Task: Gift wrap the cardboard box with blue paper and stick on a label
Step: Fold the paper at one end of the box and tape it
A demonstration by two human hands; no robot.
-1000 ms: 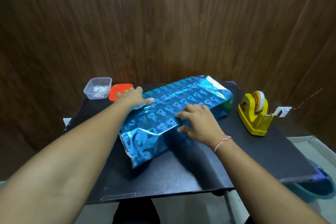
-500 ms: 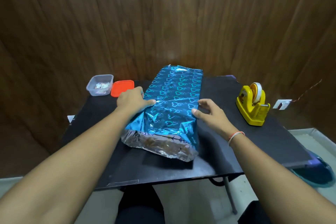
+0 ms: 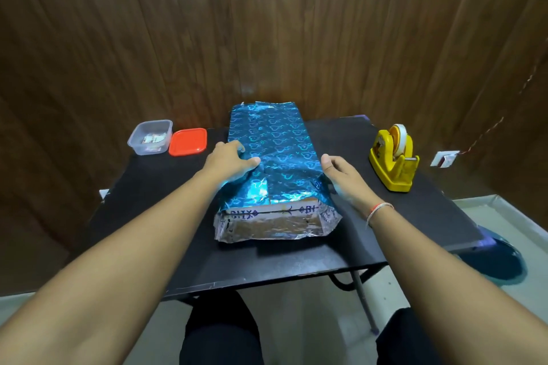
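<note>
A cardboard box wrapped in shiny blue paper [image 3: 274, 145] lies lengthwise on the black table [image 3: 415, 216], its long axis pointing away from me. The near end is open, showing the brown cardboard box [image 3: 275, 212] and the silver inside of the paper. My left hand [image 3: 229, 161] lies on the box's left top edge, thumb pressing the paper. My right hand [image 3: 341, 175] rests against the box's right side, fingers relaxed, thumb at the top edge.
A clear plastic tub [image 3: 150, 136] with small labels inside and its orange lid [image 3: 188, 141] sit at the back left. A yellow tape dispenser [image 3: 394, 157] stands at the right. A wooden wall rises behind; a blue basin [image 3: 501, 264] lies on the floor at right.
The wrapped box has been turned from diagonal to lengthwise, open end toward me. My right hand moved from the top of the box to its right side.
</note>
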